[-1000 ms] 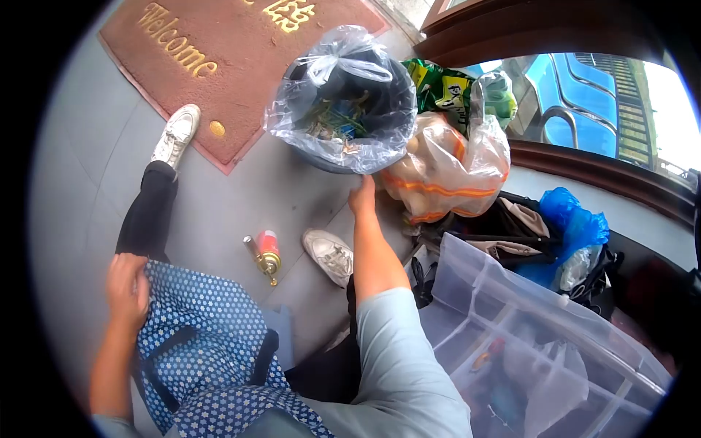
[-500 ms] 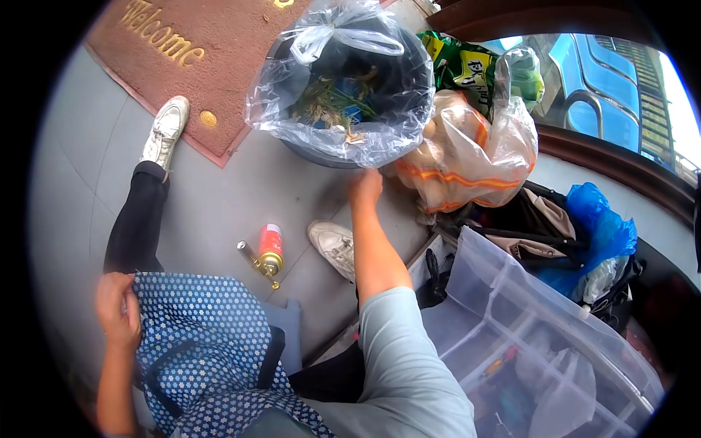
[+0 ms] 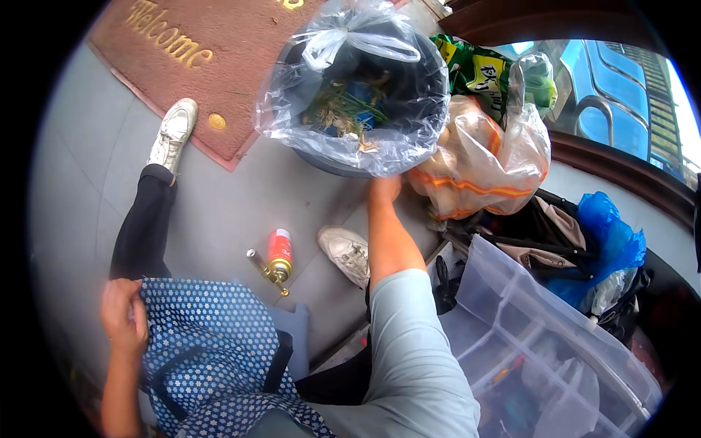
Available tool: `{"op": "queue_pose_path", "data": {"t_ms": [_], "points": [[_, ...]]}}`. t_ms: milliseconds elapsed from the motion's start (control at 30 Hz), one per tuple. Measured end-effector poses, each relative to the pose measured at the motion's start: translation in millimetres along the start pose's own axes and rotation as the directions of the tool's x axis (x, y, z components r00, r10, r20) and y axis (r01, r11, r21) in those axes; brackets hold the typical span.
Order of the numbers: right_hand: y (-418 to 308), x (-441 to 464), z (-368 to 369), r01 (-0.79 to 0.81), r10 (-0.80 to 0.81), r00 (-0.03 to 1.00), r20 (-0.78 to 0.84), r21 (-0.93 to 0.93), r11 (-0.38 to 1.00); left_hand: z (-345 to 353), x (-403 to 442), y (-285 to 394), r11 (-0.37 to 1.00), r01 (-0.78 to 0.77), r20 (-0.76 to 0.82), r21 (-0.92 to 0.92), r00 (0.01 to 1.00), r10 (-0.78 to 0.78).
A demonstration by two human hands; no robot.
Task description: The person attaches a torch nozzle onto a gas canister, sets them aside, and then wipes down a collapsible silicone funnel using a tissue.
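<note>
A dark grey bin [image 3: 332, 165] lined with a clear plastic bag [image 3: 276, 117] stands in front of me, with green and dry plant scraps [image 3: 343, 109] inside. My right hand [image 3: 385, 191] is at the lower front of the bin, its fingers hidden under the bin's side. At the left, my left hand [image 3: 123, 315] is closed at the edge of a blue flowered apron [image 3: 208, 314] spread over my lap. A red and gold gas canister [image 3: 280, 255] with a torch head stands on the floor between my feet.
Right of the bin sit a plastic bag with an orange stripe [image 3: 482, 171] and a green packet [image 3: 467, 69]. A translucent plastic box [image 3: 526, 321] and a blue bag [image 3: 610, 233] lie at the right. The Welcome mat [image 3: 197, 95] covers the floor at upper left.
The whole view has shifted slightly, so everything appears a little lower and further right. My right hand stays by the bin's lower front, and my left hand remains at the apron's edge.
</note>
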State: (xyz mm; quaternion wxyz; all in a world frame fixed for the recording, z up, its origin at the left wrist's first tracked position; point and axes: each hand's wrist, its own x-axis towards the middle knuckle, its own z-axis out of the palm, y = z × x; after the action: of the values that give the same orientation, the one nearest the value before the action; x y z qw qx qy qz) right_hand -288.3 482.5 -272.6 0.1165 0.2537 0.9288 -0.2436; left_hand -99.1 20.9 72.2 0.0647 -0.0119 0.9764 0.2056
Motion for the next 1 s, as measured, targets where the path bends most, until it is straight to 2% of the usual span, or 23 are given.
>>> {"op": "queue_pose_path", "data": {"t_ms": [67,133,167,200,267,300,367,500,567,600,733,800,833,867,900,933,967,1000], "points": [[0.6,-1.6,-2.8,0.026,-0.026,1.0,-0.017,0.0,1.0,-1.6,2.7,4.2,0.999,0.011,-0.004,-0.047,1.0,-0.011],[13.2,4.0,1.1,0.096,-0.095,0.994,0.046,-0.028,0.995,-0.9,2.8,3.2,0.998,0.011,-0.015,-0.061,1.0,-0.012],[19.8,5.5,0.5,0.183,-0.173,0.982,0.079,-0.161,0.97,-0.4,1.9,3.4,0.997,0.01,-0.02,-0.078,1.0,-0.012],[16.4,1.5,-4.9,0.193,-0.183,0.98,0.076,-0.162,0.968,-0.6,1.9,3.8,0.997,0.013,-0.029,-0.08,0.999,-0.016],[11.9,-13.0,-17.2,0.049,-0.032,0.998,0.059,-0.311,0.949,-2.6,1.5,5.5,0.997,0.011,-0.027,-0.072,1.0,-0.013],[7.7,-18.5,-24.2,0.057,-0.045,0.998,0.047,-0.309,0.949,-2.6,0.2,4.9,0.997,0.008,-0.044,-0.075,0.999,-0.011],[4.2,-31.3,-32.6,0.13,-0.124,0.991,0.04,-0.241,0.962,-2.5,-3.5,0.6,0.997,0.004,-0.059,-0.08,0.998,-0.008],[-0.3,-37.3,-25.3,0.144,-0.149,0.988,-0.028,-0.134,0.98,-2.8,-6.3,-4.8,0.997,0.0,-0.062,-0.074,0.998,-0.005],[1.7,-25.2,-14.9,0.018,-0.02,1.0,-0.011,-0.116,0.993,-2.3,-6.6,-6.2,0.997,-0.004,-0.066,-0.077,0.998,-0.001],[-0.2,-18.9,-9.6,0.024,-0.024,1.0,0.0,-0.111,0.994,-2.9,-5.7,-6.0,0.998,0.005,-0.066,-0.067,0.998,-0.009],[3.3,1.0,12.9,-0.102,0.096,0.994,0.051,0.146,0.984,-4.1,1.9,-0.8,0.998,0.021,-0.037,-0.055,0.999,-0.023],[4.9,6.2,18.8,0.021,-0.025,0.999,0.024,0.142,0.99,-4.5,3.9,-0.2,0.999,0.002,-0.04,-0.036,0.999,-0.004],[3.4,1.1,16.9,0.152,-0.151,0.988,-0.026,0.046,0.987,-3.7,4.2,-0.2,0.999,0.006,-0.048,-0.04,0.999,-0.008],[-0.3,-2.5,14.5,0.155,-0.154,0.988,-0.026,0.045,0.987,-3.2,4.6,0.5,0.999,0.008,-0.05,-0.041,0.999,-0.01],[1.7,-2.4,13.9,0.017,-0.009,0.999,-0.035,0.244,0.969,-3.4,5.3,1.3,0.999,0.014,-0.059,-0.049,0.998,-0.017],[3.2,-2.8,10.3,-0.111,0.131,0.991,-0.018,0.434,0.894,-3.7,5.6,2.3,0.998,0.019,-0.073,-0.059,0.997,-0.023],[6.6,-5.6,3.2,-0.095,0.119,0.992,-0.03,0.433,0.896,-4.0,4.3,1.9,0.998,0.017,-0.088,-0.068,0.996,-0.022],[9.4,-10.6,-7.2,-0.133,0.128,0.991,0.036,0.363,0.922,-4.1,2.4,0.1,0.997,0.019,-0.095,-0.074,0.995,-0.026]]}}
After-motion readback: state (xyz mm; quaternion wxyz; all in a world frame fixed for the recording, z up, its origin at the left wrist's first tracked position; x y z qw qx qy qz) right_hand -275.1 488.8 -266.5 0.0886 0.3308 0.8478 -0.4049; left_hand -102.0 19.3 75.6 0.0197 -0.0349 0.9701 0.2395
